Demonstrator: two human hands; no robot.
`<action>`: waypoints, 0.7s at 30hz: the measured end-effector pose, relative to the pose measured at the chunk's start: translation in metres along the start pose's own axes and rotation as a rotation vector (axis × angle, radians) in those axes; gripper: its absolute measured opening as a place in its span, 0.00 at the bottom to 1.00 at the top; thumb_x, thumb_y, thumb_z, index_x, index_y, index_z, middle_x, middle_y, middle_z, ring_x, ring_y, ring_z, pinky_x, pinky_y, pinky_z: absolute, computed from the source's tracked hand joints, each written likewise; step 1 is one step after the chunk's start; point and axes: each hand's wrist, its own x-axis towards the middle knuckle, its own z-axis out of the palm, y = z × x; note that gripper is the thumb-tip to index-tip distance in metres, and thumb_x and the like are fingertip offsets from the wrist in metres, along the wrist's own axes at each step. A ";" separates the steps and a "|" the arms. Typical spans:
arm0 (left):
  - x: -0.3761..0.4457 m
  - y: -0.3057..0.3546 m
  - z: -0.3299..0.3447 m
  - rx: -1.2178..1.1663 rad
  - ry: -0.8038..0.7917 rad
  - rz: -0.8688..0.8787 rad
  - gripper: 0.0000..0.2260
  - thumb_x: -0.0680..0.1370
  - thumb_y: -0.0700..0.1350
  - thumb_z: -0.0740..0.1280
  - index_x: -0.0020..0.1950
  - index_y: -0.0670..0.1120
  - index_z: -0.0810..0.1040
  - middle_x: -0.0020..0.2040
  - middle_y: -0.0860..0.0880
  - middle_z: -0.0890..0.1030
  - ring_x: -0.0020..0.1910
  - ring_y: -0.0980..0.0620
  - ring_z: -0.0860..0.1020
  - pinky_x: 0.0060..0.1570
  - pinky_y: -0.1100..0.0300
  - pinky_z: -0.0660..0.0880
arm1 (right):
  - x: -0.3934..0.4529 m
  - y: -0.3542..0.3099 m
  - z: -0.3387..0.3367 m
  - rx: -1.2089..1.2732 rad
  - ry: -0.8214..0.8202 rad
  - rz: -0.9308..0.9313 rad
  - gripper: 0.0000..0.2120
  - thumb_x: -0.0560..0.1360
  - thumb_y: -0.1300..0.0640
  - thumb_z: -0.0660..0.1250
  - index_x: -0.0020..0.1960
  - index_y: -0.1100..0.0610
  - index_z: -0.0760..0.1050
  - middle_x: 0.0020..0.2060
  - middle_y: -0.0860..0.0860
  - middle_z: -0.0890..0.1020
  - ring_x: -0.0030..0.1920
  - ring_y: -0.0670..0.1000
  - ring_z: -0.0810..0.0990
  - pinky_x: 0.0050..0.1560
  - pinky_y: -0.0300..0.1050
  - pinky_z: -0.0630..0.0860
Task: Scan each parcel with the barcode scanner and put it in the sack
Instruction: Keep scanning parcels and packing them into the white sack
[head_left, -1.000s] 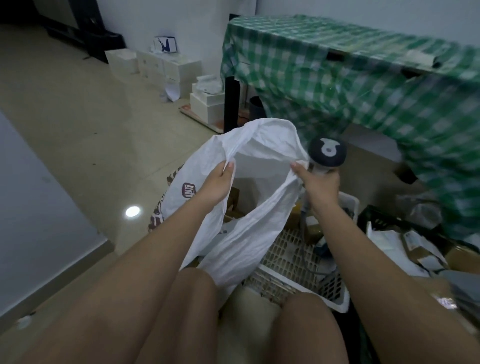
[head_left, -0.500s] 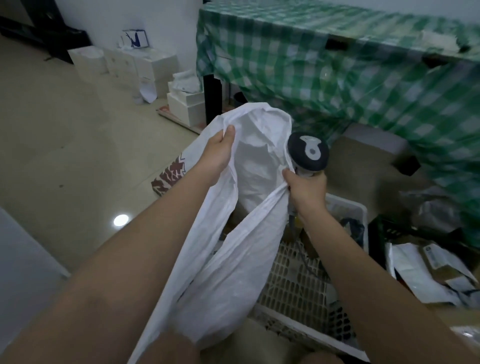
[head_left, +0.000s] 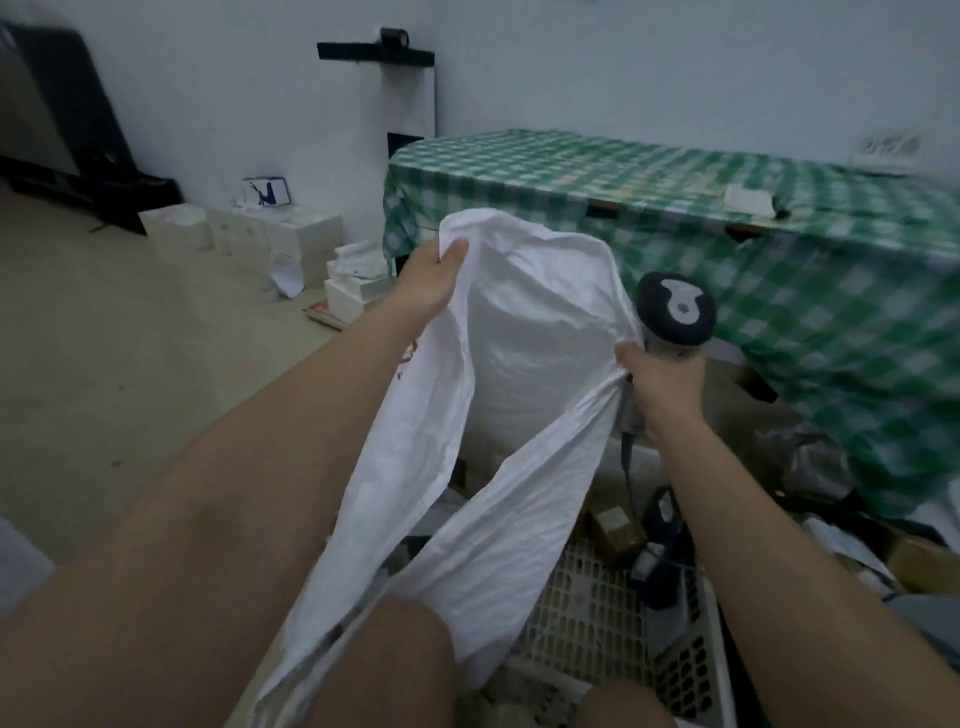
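Two hands hold the white sack (head_left: 535, 353) open by its rim. The left hand (head_left: 428, 283) pinches the rim at about eleven o'clock of the mouth, thumb over the fabric. The right hand (head_left: 657, 382) pinches the rim at about three o'clock and in the same fist grips the handle of the barcode scanner (head_left: 675, 314), whose dark round head stands upright just above the knuckles. The sack's mouth gapes wide between the two hands; its inside shows only pale fabric, and whether anything lies at the bottom I cannot tell. Its lower part trails down between the person's knees.

At about five o'clock from the sack sits a white slatted basket (head_left: 592, 603); a small brown parcel (head_left: 615, 527) and some dark items lie at its far end, the rest being bare lattice. More parcels and paper wrappings (head_left: 883, 551) are heaped at four o'clock, blurred.

At two o'clock a table under a green checked cloth (head_left: 779, 249) hangs its edge close beside the scanner. At ten o'clock white boxes (head_left: 244, 234) are stacked against the wall. Bare floor (head_left: 130, 338) stretches open from eight to ten o'clock.
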 end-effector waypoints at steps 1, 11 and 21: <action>-0.009 -0.014 -0.001 0.091 -0.017 -0.030 0.21 0.84 0.51 0.52 0.75 0.44 0.64 0.71 0.45 0.68 0.68 0.44 0.68 0.61 0.56 0.67 | -0.006 0.007 -0.004 -0.056 -0.013 0.041 0.22 0.71 0.65 0.72 0.62 0.61 0.70 0.55 0.50 0.76 0.56 0.49 0.76 0.61 0.47 0.74; -0.058 -0.075 -0.048 0.807 0.243 0.047 0.12 0.82 0.41 0.54 0.60 0.45 0.75 0.56 0.41 0.78 0.54 0.39 0.77 0.44 0.54 0.67 | -0.037 0.039 -0.040 -0.339 0.030 0.088 0.25 0.69 0.64 0.70 0.66 0.62 0.70 0.56 0.56 0.77 0.58 0.56 0.76 0.54 0.47 0.73; -0.084 -0.067 -0.067 0.502 0.040 0.107 0.17 0.83 0.48 0.57 0.72 0.47 0.67 0.63 0.46 0.75 0.58 0.45 0.74 0.49 0.56 0.68 | -0.063 0.025 -0.013 -0.210 -0.043 0.009 0.26 0.68 0.65 0.71 0.65 0.61 0.72 0.57 0.56 0.80 0.57 0.55 0.78 0.56 0.49 0.75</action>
